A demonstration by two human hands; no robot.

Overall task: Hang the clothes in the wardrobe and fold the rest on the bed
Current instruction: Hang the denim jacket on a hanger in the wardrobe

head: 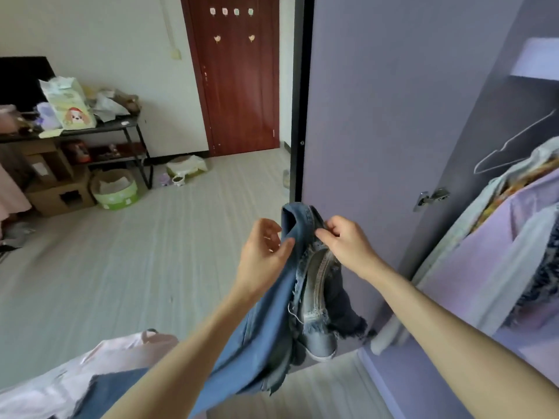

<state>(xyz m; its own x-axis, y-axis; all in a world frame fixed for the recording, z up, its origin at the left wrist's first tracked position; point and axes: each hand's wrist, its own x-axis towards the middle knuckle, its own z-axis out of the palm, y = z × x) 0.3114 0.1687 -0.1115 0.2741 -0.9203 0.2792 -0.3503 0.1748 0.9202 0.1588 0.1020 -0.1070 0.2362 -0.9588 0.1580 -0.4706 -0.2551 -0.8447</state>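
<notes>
You have the frayed blue denim garment up in front of you, between the bed corner and the open wardrobe: your right hand pinches a fold near its top edge with curled fingers, and your left hand is curled round the cloth just beside it, thumb pressing the denim. The risk, as I judge it, is the weight below your grip — most of the garment hangs loose, its ragged hems dangling over the floor, so if either pinch slackens while you shift hands the whole piece could slide down onto the pale grey striped floor. The fringe could also snag on the metal hinge of the lilac wardrobe door if you swing towards the rail without gathering it first. No hanger is in your hands, and the bare wire hanger inside the wardrobe sits well apart from them, so reaching for it would leave one hand carrying everything. The hanging lilac and pale clothes already crowd the rail on your right. At the lower left, pale pink clothing lies on the bed. Beyond, a dark red wooden door stands shut, and a black metal shelf table along the white wall is heaped with bags and packets, with cardboard boxes and a round green basket beneath it.
</notes>
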